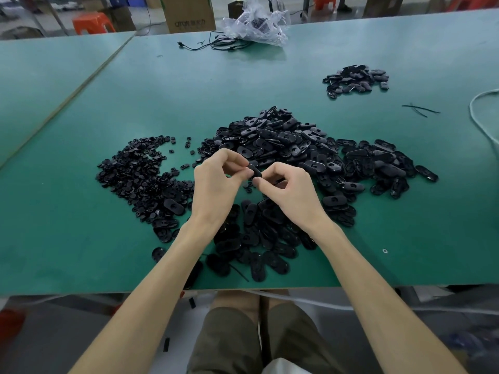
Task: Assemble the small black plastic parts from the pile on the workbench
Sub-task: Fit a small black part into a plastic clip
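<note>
Pinching one black part (253,170) between them, left hand (216,184) and right hand (289,190) hover above the pile (283,141) on the green bench (189,85); behind stand an orange stool (91,22) and a box (189,14), print illegible.

I see a small black part (254,171) pinched between my left hand (216,184) and right hand (290,191), above the big pile of oval pieces (297,147); smaller round pieces (140,176) lie heaped to its left.
</note>
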Demonstrator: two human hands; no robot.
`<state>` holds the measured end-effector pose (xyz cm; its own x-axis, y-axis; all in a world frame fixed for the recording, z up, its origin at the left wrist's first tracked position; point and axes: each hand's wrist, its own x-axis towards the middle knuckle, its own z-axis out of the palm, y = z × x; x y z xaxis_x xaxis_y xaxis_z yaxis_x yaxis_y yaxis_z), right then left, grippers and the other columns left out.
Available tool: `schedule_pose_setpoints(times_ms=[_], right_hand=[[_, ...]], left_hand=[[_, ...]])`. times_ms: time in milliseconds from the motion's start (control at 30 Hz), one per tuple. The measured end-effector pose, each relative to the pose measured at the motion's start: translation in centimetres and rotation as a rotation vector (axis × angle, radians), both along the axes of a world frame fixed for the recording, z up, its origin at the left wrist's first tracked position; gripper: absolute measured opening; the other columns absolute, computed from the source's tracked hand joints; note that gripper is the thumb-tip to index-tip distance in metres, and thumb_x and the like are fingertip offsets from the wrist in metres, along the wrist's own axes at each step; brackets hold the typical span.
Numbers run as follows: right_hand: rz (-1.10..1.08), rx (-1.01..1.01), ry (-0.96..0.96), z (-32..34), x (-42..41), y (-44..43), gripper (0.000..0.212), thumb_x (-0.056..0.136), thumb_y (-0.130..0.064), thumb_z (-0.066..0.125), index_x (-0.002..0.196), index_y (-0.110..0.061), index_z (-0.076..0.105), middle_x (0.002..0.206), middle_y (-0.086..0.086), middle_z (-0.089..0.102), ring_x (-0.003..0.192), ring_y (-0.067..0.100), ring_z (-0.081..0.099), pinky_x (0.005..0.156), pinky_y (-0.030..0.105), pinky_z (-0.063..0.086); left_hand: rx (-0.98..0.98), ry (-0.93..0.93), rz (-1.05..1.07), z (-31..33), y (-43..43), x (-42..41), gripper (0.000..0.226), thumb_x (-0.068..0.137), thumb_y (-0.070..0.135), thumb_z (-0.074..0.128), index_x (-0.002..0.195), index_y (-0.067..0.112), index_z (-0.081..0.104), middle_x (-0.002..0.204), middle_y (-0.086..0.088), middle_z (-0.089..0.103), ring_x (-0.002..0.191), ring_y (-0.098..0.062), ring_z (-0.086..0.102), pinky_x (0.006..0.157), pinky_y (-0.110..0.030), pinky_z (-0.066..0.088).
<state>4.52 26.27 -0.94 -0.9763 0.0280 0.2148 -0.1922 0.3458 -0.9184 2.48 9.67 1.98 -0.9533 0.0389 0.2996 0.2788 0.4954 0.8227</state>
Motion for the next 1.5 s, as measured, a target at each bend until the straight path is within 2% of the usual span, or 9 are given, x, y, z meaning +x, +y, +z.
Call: schedule_pose_setpoints(times_ms=[200,367,467,700,900,1033,1167,1300,1500], right_hand=[[0.018,0.004,0.004,-0.1,0.0,0.0,0.016,0.093,-0.021,0.078,0.08,-0.018,0.07,0.077,-0.003,0.07,0.066,0.004,0.056,0.065,0.024,0.048],[0.007,-0.013,0.001,0.0,0.1,-0.1,0.016,0.094,-0.022,0.077,0.08,-0.016,0.07,0.076,0.001,0.07,0.067,0.01,0.057,0.068,0.035,0.05],[0.007,-0.012,0.0,0.0,0.1,0.0,0.016,0.094,-0.021,0.078,0.081,-0.015,0.071,0.077,0.002,0.07,0.068,0.01,0.057,0.069,0.035,0.051],[0.017,-0.003,0.011,0.0,0.0,0.1,0.017,0.093,-0.02,0.078,0.08,-0.015,0.069,0.076,-0.003,0.069,0.068,0.006,0.056,0.066,0.024,0.048],[0.035,-0.009,0.014,0.0,0.0,0.1,0.017,0.093,-0.02,0.077,0.08,-0.016,0.067,0.075,-0.008,0.066,0.068,0.004,0.056,0.066,0.023,0.047],[0.044,-0.002,0.011,0.2,0.1,0.0,0.018,0.094,-0.019,0.077,0.08,-0.014,0.067,0.074,-0.01,0.064,0.069,0.005,0.055,0.068,0.027,0.048],[0.044,-0.005,0.009,0.3,0.1,0.0,0.017,0.094,-0.018,0.076,0.081,-0.013,0.067,0.076,-0.009,0.065,0.07,0.005,0.057,0.069,0.033,0.05],[0.034,-0.011,0.004,0.3,0.1,0.0,0.016,0.095,-0.02,0.076,0.081,-0.015,0.069,0.075,-0.009,0.066,0.069,0.005,0.057,0.069,0.03,0.05],[0.009,-0.015,0.006,0.2,0.1,-0.1,0.017,0.094,-0.024,0.077,0.081,-0.016,0.071,0.075,-0.003,0.069,0.066,0.004,0.057,0.067,0.024,0.049]], left_hand=[[0.0,0.0,-0.034,0.2,-0.7,-0.4,0.018,0.081,0.014,0.086,0.09,0.021,0.071,0.079,0.01,0.075,0.078,-0.003,0.068,0.073,-0.01,0.045],[-0.051,0.078,-0.027,-0.3,-0.4,0.0,0.018,0.087,0.013,0.081,0.09,0.026,0.069,0.085,0.012,0.072,0.083,-0.004,0.067,0.07,-0.009,0.045],[-0.069,0.097,-0.027,-0.5,-0.1,0.2,0.019,0.088,0.011,0.078,0.092,0.027,0.068,0.087,0.013,0.07,0.085,-0.005,0.066,0.071,-0.009,0.045],[0.009,-0.039,-0.047,0.2,-0.6,-0.5,0.018,0.081,0.011,0.085,0.088,0.02,0.072,0.081,0.008,0.076,0.076,-0.004,0.07,0.071,-0.012,0.048],[0.046,-0.125,-0.144,0.9,-1.1,-0.8,0.019,0.078,0.008,0.088,0.091,0.011,0.074,0.085,-0.002,0.077,0.082,-0.014,0.072,0.078,-0.018,0.053],[0.042,-0.089,-0.127,1.0,-1.2,-0.7,0.019,0.079,0.008,0.087,0.093,0.011,0.074,0.086,-0.001,0.077,0.084,-0.017,0.071,0.082,-0.024,0.056],[0.07,-0.152,-0.155,1.1,-1.5,-0.7,0.021,0.08,0.01,0.087,0.097,0.011,0.075,0.086,-0.003,0.077,0.082,-0.015,0.072,0.082,-0.026,0.058],[0.094,-0.141,-0.125,1.0,-1.6,-0.5,0.018,0.083,0.01,0.085,0.097,0.011,0.074,0.087,-0.003,0.077,0.086,-0.021,0.072,0.082,-0.027,0.058],[0.166,-0.107,-0.091,0.5,-1.4,-0.1,0.016,0.083,0.009,0.085,0.095,0.013,0.075,0.085,-0.001,0.078,0.084,-0.018,0.076,0.084,-0.032,0.061]])
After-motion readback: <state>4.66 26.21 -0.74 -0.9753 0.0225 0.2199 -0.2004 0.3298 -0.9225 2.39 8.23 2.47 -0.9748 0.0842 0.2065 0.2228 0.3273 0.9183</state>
